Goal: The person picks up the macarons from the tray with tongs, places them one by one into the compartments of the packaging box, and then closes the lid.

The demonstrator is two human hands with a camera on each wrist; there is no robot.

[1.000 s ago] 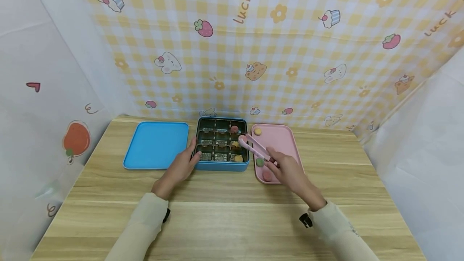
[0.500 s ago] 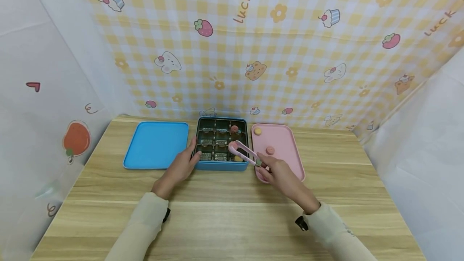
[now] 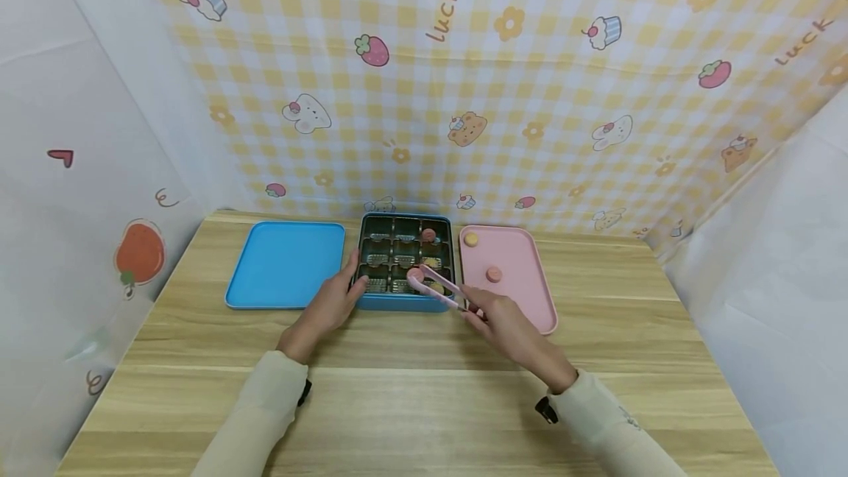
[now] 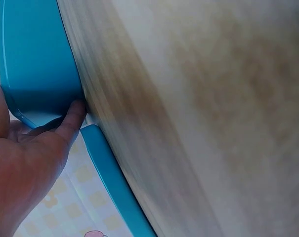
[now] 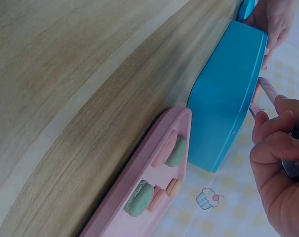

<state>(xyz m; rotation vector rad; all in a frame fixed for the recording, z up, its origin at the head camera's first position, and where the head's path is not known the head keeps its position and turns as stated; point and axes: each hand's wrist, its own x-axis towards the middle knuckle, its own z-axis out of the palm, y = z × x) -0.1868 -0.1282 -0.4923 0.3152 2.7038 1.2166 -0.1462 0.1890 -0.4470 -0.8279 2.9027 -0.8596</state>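
My right hand [image 3: 506, 326] grips pink tongs [image 3: 444, 300], whose tips pinch a pink macaron [image 3: 415, 275] over the front-middle part of the open blue box [image 3: 403, 303]. Inside is a dark tray with nine-style compartments in rows. A reddish macaron [image 3: 428, 235] sits in the back right compartment, with yellow macarons [image 3: 437, 288] in the right column in front of it. Straight fingers of my left hand [image 3: 329, 308] rest against the box's left side, the thumb near its front corner. In the right wrist view the tongs' tips are partly hidden behind the box.
A pink tray [image 3: 523, 260] right of the box bears a yellow macaron [image 3: 471, 240], a pink macaron [image 3: 493, 274] and, in the right wrist view, green macarons [image 5: 139, 198]. Left of the box lies a blue lid [image 3: 286, 265]. A checked cloth [image 3: 424, 131] hangs behind.
The tongs have carried the pink macaron left and toward me, from the box's right edge to over its front-middle compartments. The left hand and the box have stayed in place.
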